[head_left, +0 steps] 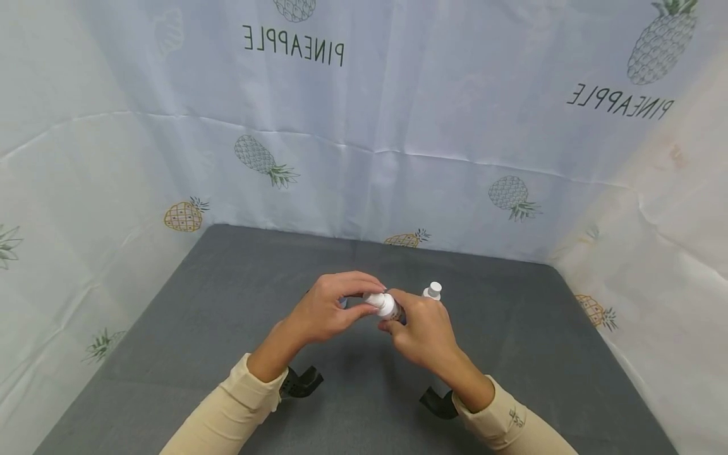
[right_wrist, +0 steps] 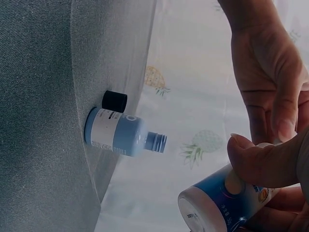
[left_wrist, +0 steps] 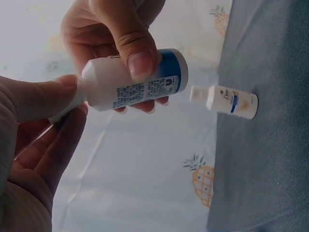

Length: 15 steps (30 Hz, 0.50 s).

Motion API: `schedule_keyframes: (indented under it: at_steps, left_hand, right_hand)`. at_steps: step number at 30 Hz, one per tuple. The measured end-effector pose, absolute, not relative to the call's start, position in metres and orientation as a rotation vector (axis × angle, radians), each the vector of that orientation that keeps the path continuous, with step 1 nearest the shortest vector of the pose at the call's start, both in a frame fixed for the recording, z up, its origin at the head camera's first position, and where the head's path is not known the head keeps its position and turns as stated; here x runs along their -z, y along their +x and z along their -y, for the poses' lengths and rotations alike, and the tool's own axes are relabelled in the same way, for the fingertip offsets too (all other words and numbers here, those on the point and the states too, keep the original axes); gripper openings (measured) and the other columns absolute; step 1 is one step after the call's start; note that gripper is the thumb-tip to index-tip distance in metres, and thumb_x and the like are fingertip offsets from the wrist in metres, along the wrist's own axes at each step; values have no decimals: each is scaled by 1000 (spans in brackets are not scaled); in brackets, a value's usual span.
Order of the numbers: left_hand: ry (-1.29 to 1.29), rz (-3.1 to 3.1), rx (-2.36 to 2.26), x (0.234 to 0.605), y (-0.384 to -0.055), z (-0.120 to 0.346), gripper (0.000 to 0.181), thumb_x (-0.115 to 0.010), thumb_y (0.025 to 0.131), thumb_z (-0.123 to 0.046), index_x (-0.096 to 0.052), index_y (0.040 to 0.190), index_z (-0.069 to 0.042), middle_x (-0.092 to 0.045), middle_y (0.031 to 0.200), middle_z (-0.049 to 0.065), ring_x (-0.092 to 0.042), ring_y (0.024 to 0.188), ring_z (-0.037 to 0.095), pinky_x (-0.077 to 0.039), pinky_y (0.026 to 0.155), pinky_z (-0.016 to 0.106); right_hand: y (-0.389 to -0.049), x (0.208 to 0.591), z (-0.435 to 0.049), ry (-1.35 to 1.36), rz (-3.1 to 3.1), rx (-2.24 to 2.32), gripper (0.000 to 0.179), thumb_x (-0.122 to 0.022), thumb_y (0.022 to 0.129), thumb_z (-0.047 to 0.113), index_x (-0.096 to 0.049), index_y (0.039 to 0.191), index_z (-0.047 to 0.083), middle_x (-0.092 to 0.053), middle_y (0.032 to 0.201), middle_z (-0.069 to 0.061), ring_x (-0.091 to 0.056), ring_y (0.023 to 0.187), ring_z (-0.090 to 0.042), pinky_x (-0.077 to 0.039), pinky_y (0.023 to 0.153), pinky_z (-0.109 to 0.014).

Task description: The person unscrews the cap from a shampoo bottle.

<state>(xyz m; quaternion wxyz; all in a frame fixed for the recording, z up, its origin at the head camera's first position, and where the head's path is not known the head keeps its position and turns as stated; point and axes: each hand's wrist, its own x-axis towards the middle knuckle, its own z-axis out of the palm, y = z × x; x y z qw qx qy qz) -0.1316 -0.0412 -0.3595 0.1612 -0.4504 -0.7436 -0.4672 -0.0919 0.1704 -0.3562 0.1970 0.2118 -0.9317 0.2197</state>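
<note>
Both hands meet over the middle of the table around a small white bottle with a blue base [left_wrist: 145, 92]. My right hand [head_left: 423, 325] grips its body, thumb pressed along the label. The fingers and thumb of my left hand [head_left: 324, 306] pinch its white cap [head_left: 373, 299], partly hidden by them in the left wrist view. The bottle lies tilted, clear of the table, its cap end toward the left hand. In the right wrist view its round bottom [right_wrist: 195, 215] faces the camera.
A white Dove bottle [left_wrist: 234, 102] stands capped on the grey table [head_left: 256, 398], beyond the right hand. An uncapped blue bottle [right_wrist: 118, 133] with a bare threaded neck stands near a black cap [right_wrist: 115, 101]. Pineapple-print curtains [head_left: 375, 189] surround the table.
</note>
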Motion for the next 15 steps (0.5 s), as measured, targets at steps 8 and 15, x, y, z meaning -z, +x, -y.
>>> schedule_keyframes:
  at_steps: [8,15]
  left_hand:
    - [-1284,2113,1296,357,-131,42,27,-83,88,-8,-77,114,-5,-77,111,6,-71,95,15,-61,80,27]
    - [-1264,2125,1275,356,-131,42,21,-84,88,-10,-80,108,-8,-76,107,3,-68,88,11,-59,74,23]
  right_hand:
    - [-92,356,-170,600,2611,-613,33,-94,74,18,-75,101,18,-71,75,9,-41,54,0,-36,52,-21]
    - [-91,355,-169,594,2616,-618,32,-94,75,17,-74,99,18,-74,78,8,-42,55,-1,-36,53,-21]
